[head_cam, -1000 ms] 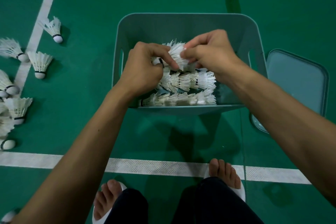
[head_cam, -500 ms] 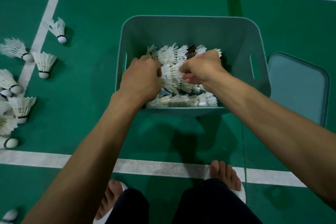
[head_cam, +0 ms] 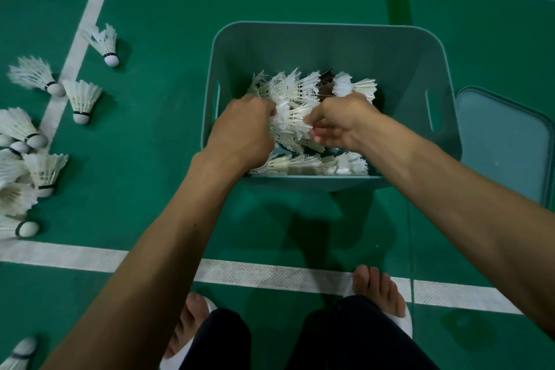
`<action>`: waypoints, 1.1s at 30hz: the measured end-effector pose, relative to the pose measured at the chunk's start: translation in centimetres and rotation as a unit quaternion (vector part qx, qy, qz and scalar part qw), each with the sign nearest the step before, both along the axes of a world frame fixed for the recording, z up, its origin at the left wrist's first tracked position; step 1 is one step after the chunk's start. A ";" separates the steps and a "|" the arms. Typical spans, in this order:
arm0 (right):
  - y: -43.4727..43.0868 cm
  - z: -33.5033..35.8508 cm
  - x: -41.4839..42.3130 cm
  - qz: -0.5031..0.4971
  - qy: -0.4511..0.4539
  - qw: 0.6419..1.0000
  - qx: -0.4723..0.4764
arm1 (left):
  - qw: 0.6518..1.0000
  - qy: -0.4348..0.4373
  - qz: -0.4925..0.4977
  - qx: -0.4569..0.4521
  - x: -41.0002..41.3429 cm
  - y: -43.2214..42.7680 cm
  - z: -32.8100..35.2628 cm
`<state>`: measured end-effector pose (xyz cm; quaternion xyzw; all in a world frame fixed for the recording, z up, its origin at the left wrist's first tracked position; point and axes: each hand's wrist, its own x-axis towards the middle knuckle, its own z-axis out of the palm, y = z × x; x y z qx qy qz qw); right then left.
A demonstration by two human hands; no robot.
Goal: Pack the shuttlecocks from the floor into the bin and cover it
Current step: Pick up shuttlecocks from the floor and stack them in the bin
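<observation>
Fingers of left hand (head_cam: 243, 132), right hand (head_cam: 339, 120) clamped on shuttlecocks (head_cam: 295, 117) inside bin (head_cam: 330, 28); lid (head_cam: 504, 141) beside right wall.

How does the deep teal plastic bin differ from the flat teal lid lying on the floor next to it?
The deep teal plastic bin is tall-walled with handle slots; the flat teal lid is a shallow panel. The bin holds white feather shuttlecocks; the lid lies bare beside it, to its right. Both are teal with rounded corners.

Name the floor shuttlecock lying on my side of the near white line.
The shuttlecock in the bottom-left corner, partly cut off; all other loose ones lie beyond that line, left of the bin.
</observation>
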<state>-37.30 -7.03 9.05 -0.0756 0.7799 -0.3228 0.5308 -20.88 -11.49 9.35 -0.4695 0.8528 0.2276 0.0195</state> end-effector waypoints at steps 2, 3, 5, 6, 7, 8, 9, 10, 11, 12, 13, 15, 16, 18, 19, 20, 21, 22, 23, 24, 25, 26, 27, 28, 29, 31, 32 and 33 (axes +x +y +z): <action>-0.4 -0.4 0.2 0.002 -0.020 1.000 0.007 | 1.000 0.003 -0.006 0.002 -0.1 0.1 -0.1; -0.6 -0.5 0.2 -0.002 -0.022 1.000 0.004 | 1.000 0.002 -0.011 0.005 -0.1 0.1 -0.2; -1.1 -0.7 0.2 -0.010 -0.009 1.000 -0.003 | 1.000 0.001 -0.017 0.010 0.0 0.0 -0.3; -1.2 -0.9 0.2 -0.011 -0.004 1.000 -0.007 | 1.000 0.002 -0.018 0.012 0.0 -0.1 -0.3; -1.2 -1.0 0.3 -0.010 0.000 1.000 -0.010 | 1.000 0.003 -0.018 0.013 0.1 -0.1 -0.3; -1.3 -1.1 0.4 -0.007 0.003 1.000 -0.014 | 1.000 0.004 -0.018 0.014 0.1 -0.2 -0.3; -1.3 -1.2 0.5 -0.003 0.007 1.000 -0.017 | 1.000 0.004 -0.017 0.016 0.1 -0.2 -0.3; -1.2 -1.3 0.5 0.003 0.011 1.000 -0.021 | 1.000 0.005 -0.016 0.017 0.0 -0.2 -0.3; -1.2 -1.3 0.6 0.009 0.014 1.000 -0.026 | 1.000 0.005 -0.016 0.019 0.0 -0.2 -0.3; -1.3 -1.3 0.7 0.015 0.020 0.999 -0.032 | 1.000 0.004 -0.016 0.019 0.0 -0.2 -0.3; -1.3 -1.2 0.7 0.024 0.029 0.999 -0.037 | 1.000 0.005 -0.017 0.019 0.0 -0.2 -0.3; -1.4 -1.1 0.8 0.050 0.058 0.996 -0.041 | 1.000 0.004 -0.019 0.023 0.0 -0.2 -0.2; -1.5 -1.0 0.8 0.063 0.071 0.995 -0.039 | 0.999 0.004 -0.021 0.025 0.0 -0.2 -0.1; -1.3 -0.5 0.4 0.085 0.084 0.992 -0.031 | 0.999 0.002 -0.026 0.031 0.2 -0.2 0.1; -1.0 -0.2 0.2 0.096 0.083 0.992 -0.025 | 0.999 0.003 -0.027 0.034 0.4 -0.1 0.3; -0.7 -0.1 -0.1 0.103 0.079 0.991 -0.021 | 0.999 0.006 -0.028 0.035 0.5 0.0 0.5; -0.4 0.1 -0.4 0.101 0.072 0.992 -0.022 | 0.999 0.008 -0.028 0.034 0.7 0.1 0.7; 0.0 0.2 -0.6 0.091 0.063 0.993 -0.030 | 0.999 0.012 -0.028 0.031 0.9 0.2 1.0; 0.3 0.3 -0.7 0.079 0.050 0.995 -0.043 | 0.999 0.019 -0.028 0.026 1.1 0.4 1.3; 0.6 0.4 -0.9 0.070 0.036 0.995 -0.053 | 0.999 0.030 -0.029 0.019 1.3 0.7 1.6; 0.8 0.5 -1.0 0.072 0.032 0.995 -0.055 | 0.998 0.046 -0.031 0.008 1.5 1.0 2.0; 1.0 0.7 -1.0 0.084 0.045 0.994 -0.050 | 0.997 0.068 -0.032 -0.008 1.8 1.4 2.4; 1.1 1.1 -1.1 0.105 0.081 0.990 -0.042 | 0.995 0.095 -0.032 -0.028 2.2 1.7 2.7; 1.2 1.5 -1.1 0.126 0.141 0.981 -0.041 | 0.991 0.124 -0.030 -0.048 2.8 2.0 3.0; 1.2 2.2 -0.9 0.140 0.212 0.966 -0.054 | 0.986 0.153 -0.026 -0.066 3.6 2.3 3.2; 1.2 4.3 0.6 0.147 0.327 0.924 -0.131 | 0.973 0.208 0.000 -0.100 5.9 2.6 3.5; 1.1 5.6 2.1 0.148 0.353 0.905 -0.187 | 0.965 0.231 0.024 -0.122 7.2 2.7 3.4; 0.8 6.8 4.0 0.152 0.364 0.886 -0.244 | 0.956 0.247 0.059 -0.145 8.7 2.7 3.3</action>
